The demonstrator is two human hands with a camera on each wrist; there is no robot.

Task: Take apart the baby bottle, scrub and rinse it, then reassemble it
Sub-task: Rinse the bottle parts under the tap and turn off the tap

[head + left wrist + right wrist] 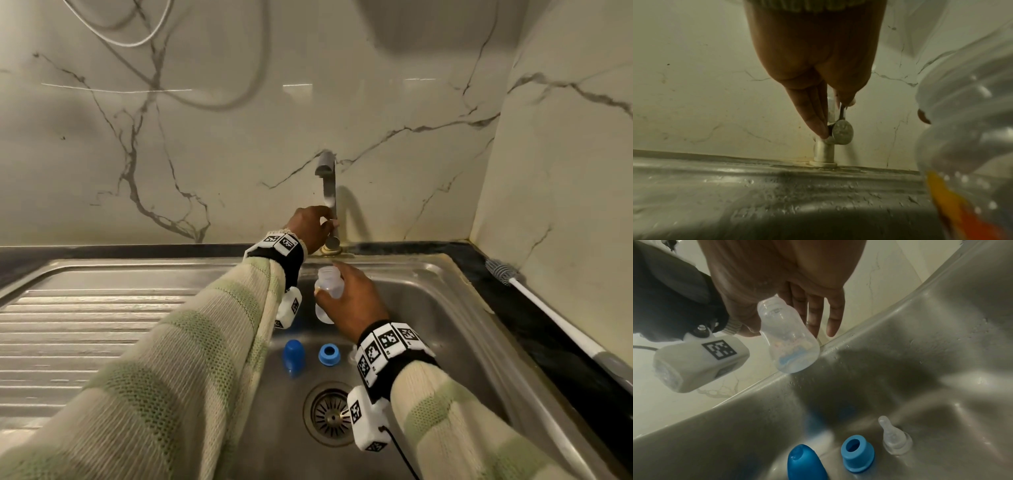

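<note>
The left hand [310, 228] pinched the tap lever [842, 112] between thumb and fingers [813, 120]. The right hand [352, 305] held the bottle [788, 335], thumb against it, fingers [835, 318] straight and slightly spread.

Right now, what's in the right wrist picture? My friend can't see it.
A right hand holds a clear plastic baby bottle above a wet steel sink. On the sink floor lie a dark blue cap, a light blue ring and a clear nipple.

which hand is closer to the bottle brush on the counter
Right. The right hand holds the bottle over the sink, on the side where the bottle brush lies. The left hand is farther, back at the tap lever.
</note>
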